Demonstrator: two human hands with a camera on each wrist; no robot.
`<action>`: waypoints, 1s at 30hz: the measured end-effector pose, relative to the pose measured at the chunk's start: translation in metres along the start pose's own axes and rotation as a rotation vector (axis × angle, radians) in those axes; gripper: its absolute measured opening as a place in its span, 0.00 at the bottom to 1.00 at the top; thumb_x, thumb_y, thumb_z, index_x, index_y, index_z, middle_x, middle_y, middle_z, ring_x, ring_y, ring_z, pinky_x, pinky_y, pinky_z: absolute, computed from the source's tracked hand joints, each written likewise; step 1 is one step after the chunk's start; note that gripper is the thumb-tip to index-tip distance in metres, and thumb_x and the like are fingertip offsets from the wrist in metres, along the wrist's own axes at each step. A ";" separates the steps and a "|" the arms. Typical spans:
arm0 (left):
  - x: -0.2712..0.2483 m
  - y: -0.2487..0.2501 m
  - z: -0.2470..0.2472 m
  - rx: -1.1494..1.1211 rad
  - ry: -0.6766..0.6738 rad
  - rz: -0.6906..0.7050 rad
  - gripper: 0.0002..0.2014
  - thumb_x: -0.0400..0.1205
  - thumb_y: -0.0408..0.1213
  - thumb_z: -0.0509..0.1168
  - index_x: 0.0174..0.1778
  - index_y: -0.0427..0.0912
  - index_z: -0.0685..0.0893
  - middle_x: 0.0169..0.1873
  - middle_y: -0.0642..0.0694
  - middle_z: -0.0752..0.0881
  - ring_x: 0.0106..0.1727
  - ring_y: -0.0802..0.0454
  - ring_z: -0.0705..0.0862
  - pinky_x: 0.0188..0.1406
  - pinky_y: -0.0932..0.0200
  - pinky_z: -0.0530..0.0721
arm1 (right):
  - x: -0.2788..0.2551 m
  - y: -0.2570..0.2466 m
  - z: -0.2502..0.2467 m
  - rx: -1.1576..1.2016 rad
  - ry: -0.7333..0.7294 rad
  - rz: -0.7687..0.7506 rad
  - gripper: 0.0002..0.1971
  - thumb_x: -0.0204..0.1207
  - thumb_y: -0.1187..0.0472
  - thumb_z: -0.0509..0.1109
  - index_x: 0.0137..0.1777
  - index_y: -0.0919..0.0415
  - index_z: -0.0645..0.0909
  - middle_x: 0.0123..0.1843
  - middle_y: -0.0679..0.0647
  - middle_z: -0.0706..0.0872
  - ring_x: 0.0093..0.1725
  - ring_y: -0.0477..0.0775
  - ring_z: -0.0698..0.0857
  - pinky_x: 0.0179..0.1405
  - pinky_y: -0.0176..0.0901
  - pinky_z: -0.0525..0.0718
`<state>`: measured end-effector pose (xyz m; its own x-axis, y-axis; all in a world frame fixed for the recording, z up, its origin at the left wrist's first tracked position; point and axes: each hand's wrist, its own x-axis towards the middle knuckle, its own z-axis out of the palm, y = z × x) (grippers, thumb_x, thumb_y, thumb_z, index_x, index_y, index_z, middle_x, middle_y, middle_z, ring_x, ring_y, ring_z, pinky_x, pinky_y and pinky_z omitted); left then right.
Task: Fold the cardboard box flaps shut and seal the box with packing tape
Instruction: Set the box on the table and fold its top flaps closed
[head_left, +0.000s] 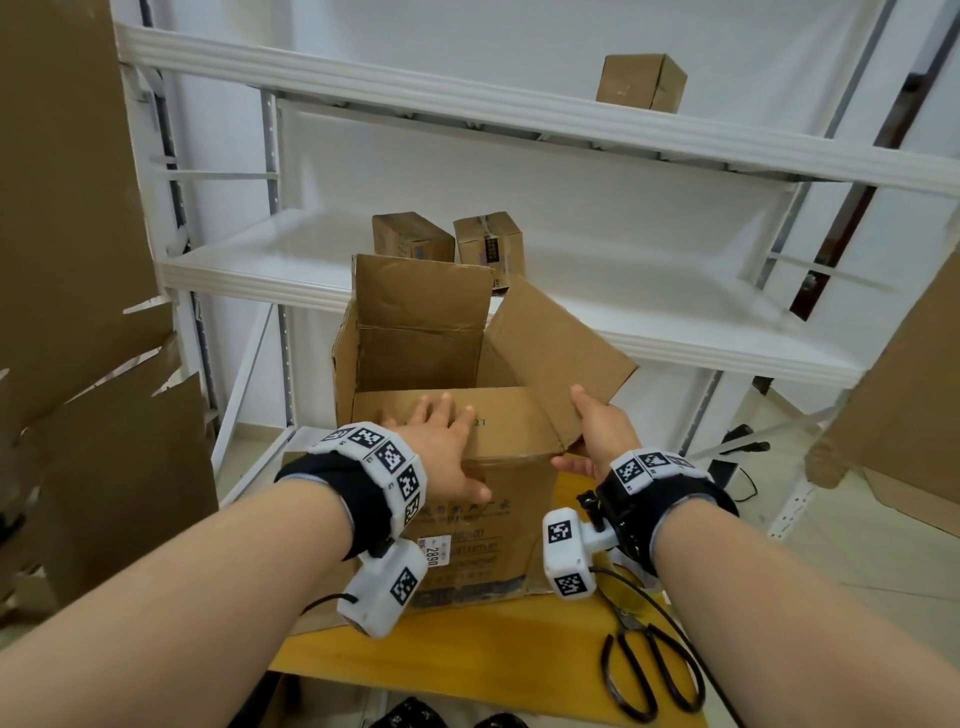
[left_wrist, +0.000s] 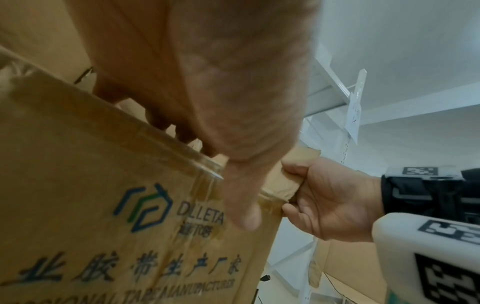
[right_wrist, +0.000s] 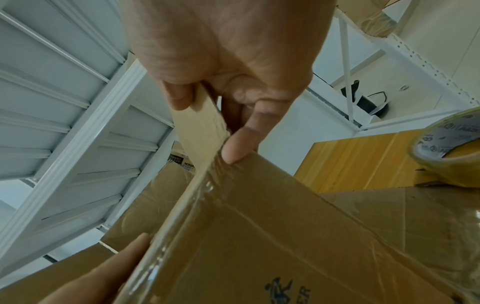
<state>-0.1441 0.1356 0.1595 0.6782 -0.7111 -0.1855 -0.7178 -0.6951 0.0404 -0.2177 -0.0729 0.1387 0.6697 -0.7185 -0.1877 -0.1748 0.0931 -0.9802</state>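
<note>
Nearest, black scissors (head_left: 655, 670) are seen lying on the yellow tabletop (head_left: 467, 660), with a roll of packing tape (right_wrist: 446, 152) beside the cardboard box (head_left: 483, 525). The box is stood on the tabletop. Its near flap (head_left: 498, 421) is pressed flat by the left hand (head_left: 441, 447), fingers straight. The right flap (head_left: 556, 348) is pinched at its edge by the right hand (head_left: 602, 436). Beyond, small boxes (head_left: 452, 241) are kept on a white shelf (head_left: 623, 291).

Brown cardboard box (head_left: 498, 499) with dark blue print and a blue-green logo (left_wrist: 145, 207); yellow wood-grain desk (head_left: 467, 654); black scissors (head_left: 652, 670); white shelf (head_left: 597, 291); black wristbands (head_left: 343, 488) carrying white blocks with black-and-white square markers; yellowish roll of tape (right_wrist: 449, 152)
</note>
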 end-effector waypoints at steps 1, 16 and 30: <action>0.000 0.001 0.001 0.010 -0.001 0.002 0.51 0.78 0.64 0.64 0.85 0.52 0.37 0.85 0.44 0.36 0.85 0.40 0.38 0.78 0.23 0.46 | 0.001 0.000 0.000 -0.005 -0.001 0.002 0.34 0.73 0.34 0.67 0.73 0.56 0.76 0.67 0.60 0.83 0.56 0.66 0.88 0.33 0.47 0.90; 0.005 0.002 -0.017 0.086 -0.005 0.024 0.40 0.79 0.52 0.69 0.83 0.48 0.57 0.78 0.43 0.65 0.78 0.39 0.65 0.68 0.40 0.77 | -0.031 -0.073 -0.006 -0.970 -0.311 0.140 0.40 0.89 0.35 0.37 0.43 0.65 0.81 0.18 0.51 0.82 0.21 0.48 0.77 0.23 0.40 0.72; 0.007 0.004 -0.037 0.052 -0.029 0.025 0.33 0.77 0.56 0.69 0.77 0.50 0.70 0.67 0.48 0.80 0.62 0.46 0.82 0.57 0.50 0.83 | -0.006 -0.105 0.066 -0.698 -0.137 -0.151 0.08 0.79 0.56 0.69 0.39 0.54 0.79 0.45 0.56 0.84 0.43 0.56 0.82 0.41 0.48 0.81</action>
<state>-0.1359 0.1240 0.1949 0.6557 -0.7242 -0.2133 -0.7421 -0.6702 -0.0057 -0.1563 -0.0329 0.2391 0.7995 -0.5915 -0.1046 -0.4625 -0.4951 -0.7355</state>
